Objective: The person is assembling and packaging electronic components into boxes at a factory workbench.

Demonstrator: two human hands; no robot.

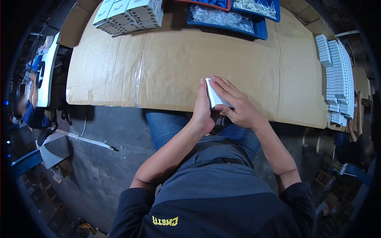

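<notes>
Between my two hands, just over the near edge of the cardboard-covered table (174, 79), is a small white box-like piece (216, 97). Its exact kind is partly hidden by my fingers. My left hand (203, 107) supports it from the left side, palm against it and fingers pointing away from me. My right hand (234, 101) lies over its right side and top, with the thumb pressed at the near end. Both hands are closed round the piece.
Stacked white boxes (129, 16) stand at the far left. Blue trays (260, 33) of clear plastic bags and small white parts, plus a red tray (212, 4) of blue parts, sit at the back. Piled white boxes (337, 75) line the right edge. People work at both sides.
</notes>
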